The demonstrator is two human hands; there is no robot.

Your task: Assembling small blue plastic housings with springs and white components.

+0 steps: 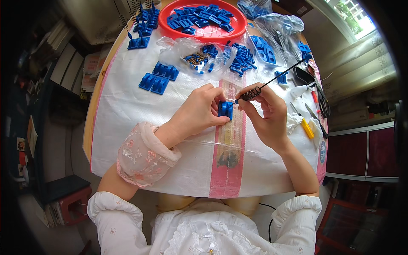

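My left hand (197, 108) is closed on a small blue plastic base (225, 110), holding it on the table covering with thumb and fingers. In my right hand (267, 112) is a black rod with a coiled spring (250, 93), pinched near the coil. The rod slants up to the right and ends in a dark blue tip (307, 57). Its lower blue end (236, 101) is at the right side of the base; whether it is inserted I cannot tell. Several finished-looking blue bases (158, 77) lie to the left of my hands.
A red basin (163, 26) of blue parts stands at the back, beside assembled spring pieces (138, 41). Small blue pegs (243, 58) lie on plastic bags, near a clear tray (263, 50). A yellow-handled screwdriver (307, 128), scissors (324, 104) and a white bottle (299, 90) line the right edge.
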